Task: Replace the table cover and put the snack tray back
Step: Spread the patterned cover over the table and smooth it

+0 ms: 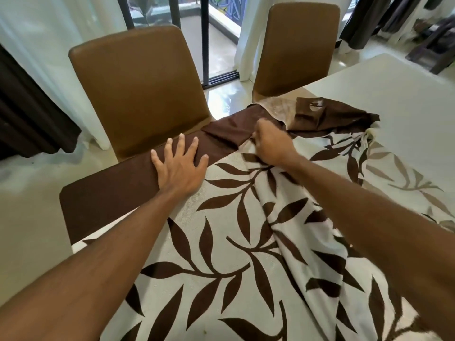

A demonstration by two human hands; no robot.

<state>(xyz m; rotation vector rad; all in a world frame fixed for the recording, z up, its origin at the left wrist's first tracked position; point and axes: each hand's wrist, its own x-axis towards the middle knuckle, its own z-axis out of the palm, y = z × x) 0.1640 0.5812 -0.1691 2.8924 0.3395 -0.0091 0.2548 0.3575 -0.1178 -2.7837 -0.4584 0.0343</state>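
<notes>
Cover [221,279] lies flat right under the arms, leaf print up, but just past the right hand [270,141] it's all bunched, with bare counter [406,99] beyond. Left hand [178,166] is spread flat, pressing the brown border down next to the chair [138,89]. Right hand is fisted on a fold of cover. So mid-spreading, I'd say. Next up: drag that bunch out across the counter with the border pinned. No snack tray in sight.

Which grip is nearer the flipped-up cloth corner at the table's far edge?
Right. The right grip pinches the cloth just below the flipped-up corner; the left grip presses flat on the brown border, well to its left.
</notes>
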